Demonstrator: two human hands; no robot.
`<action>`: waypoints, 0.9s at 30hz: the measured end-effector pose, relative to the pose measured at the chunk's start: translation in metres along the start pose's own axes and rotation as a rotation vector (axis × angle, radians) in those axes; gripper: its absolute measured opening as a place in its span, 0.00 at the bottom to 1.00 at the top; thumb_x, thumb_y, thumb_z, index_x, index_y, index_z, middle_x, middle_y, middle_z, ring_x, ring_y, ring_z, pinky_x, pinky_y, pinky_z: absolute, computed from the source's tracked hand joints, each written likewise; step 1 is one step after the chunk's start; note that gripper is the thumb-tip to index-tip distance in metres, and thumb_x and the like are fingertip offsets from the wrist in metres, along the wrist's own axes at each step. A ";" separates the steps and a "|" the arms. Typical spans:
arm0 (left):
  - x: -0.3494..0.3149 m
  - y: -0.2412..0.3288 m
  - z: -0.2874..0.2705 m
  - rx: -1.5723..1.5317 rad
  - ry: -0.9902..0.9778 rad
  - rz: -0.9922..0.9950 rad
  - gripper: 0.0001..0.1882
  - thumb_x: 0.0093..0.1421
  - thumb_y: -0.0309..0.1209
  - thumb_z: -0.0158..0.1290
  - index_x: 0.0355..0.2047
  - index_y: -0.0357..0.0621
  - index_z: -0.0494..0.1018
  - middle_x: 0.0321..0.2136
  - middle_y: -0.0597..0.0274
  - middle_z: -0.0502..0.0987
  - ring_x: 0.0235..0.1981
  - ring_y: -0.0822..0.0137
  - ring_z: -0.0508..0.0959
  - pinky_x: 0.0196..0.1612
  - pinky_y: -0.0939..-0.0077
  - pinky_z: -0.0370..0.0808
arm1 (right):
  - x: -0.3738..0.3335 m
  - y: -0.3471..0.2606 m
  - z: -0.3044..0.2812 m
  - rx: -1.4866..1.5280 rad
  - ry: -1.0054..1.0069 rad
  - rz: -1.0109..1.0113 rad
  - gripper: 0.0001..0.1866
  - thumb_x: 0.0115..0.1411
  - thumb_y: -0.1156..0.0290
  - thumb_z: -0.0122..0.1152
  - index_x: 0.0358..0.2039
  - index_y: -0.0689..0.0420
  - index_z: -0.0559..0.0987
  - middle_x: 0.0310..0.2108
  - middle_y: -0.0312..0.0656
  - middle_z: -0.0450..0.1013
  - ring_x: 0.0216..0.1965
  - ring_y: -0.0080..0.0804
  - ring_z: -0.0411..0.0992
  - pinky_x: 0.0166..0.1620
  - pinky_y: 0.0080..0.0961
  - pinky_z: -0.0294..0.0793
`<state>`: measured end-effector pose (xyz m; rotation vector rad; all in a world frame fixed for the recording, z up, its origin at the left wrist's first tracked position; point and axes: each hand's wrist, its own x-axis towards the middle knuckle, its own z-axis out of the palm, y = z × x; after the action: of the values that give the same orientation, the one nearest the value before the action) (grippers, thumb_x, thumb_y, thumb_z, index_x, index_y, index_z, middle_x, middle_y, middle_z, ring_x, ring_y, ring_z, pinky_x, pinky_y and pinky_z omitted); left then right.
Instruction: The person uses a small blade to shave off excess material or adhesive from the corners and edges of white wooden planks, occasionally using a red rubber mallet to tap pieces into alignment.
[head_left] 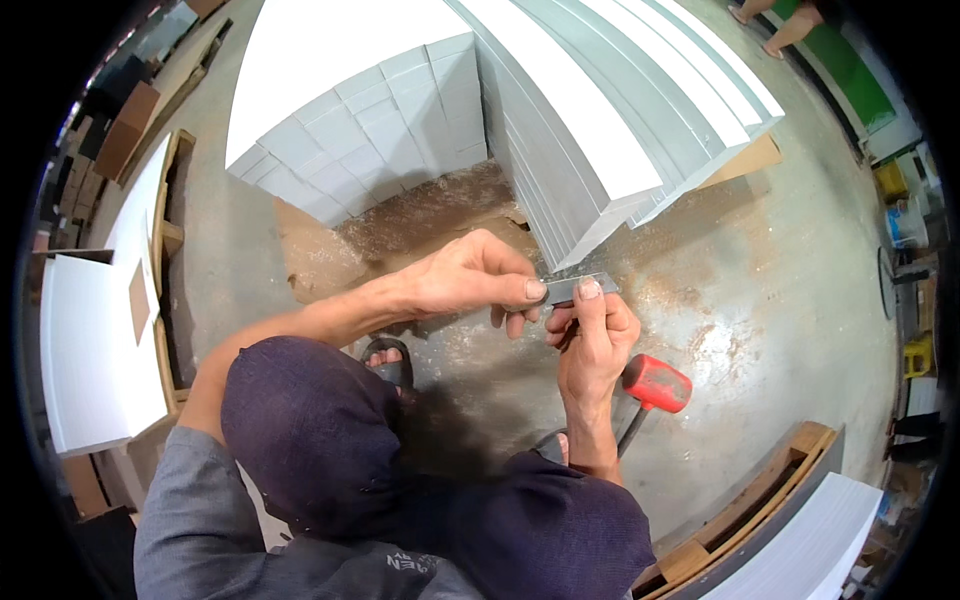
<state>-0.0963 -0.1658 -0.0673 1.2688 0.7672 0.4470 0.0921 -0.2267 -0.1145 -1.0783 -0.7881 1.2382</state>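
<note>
Between my two hands, above the floor in front of my knees, is a small flat grey strip with a straight edge; I cannot make out its exact kind. My left hand (480, 280) is closed, its thumb and forefinger pinching the left end of the grey strip (563, 291). The right end is gripped by my right hand (595, 340), thumb flat on top and fingers curled beneath. Just beyond the strip stands the near corner of a tall stack of white boards (560, 190) with grey edges.
A red-headed mallet (657, 384) is beside my right forearm. To the left of the tall boards stands a pile of shorter white boards (370, 130). White panels (100, 350) lie on a wooden pallet at left; another wooden pallet (745, 510) with white boards lies at lower right.
</note>
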 end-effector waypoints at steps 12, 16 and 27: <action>0.007 0.088 -0.023 0.993 0.569 0.928 0.13 0.70 0.33 0.51 0.38 0.37 0.81 0.28 0.56 0.82 0.32 0.66 0.81 0.36 0.73 0.78 | 0.018 -0.060 0.022 0.018 0.108 -0.084 0.23 0.71 0.59 0.57 0.20 0.57 0.75 0.15 0.38 0.73 0.14 0.18 0.66 0.19 0.16 0.61; 0.063 0.116 -0.036 1.153 0.609 1.253 0.13 0.68 0.35 0.53 0.38 0.38 0.81 0.33 0.53 0.84 0.46 0.53 0.82 0.52 0.60 0.77 | 0.023 -0.061 0.027 0.059 0.053 -0.111 0.22 0.71 0.58 0.56 0.22 0.58 0.75 0.15 0.39 0.72 0.13 0.21 0.65 0.16 0.17 0.61; 0.096 0.096 -0.037 1.233 0.293 0.765 0.15 0.70 0.35 0.51 0.40 0.36 0.81 0.35 0.51 0.84 0.55 0.48 0.79 0.59 0.55 0.73 | 0.031 -0.062 0.043 0.066 0.108 -0.057 0.24 0.70 0.54 0.56 0.21 0.58 0.73 0.12 0.39 0.69 0.11 0.21 0.63 0.16 0.19 0.59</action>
<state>-0.0477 -0.0492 -0.0048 2.7319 0.7879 0.8321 0.0792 -0.1862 -0.0441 -1.0531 -0.6861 1.1404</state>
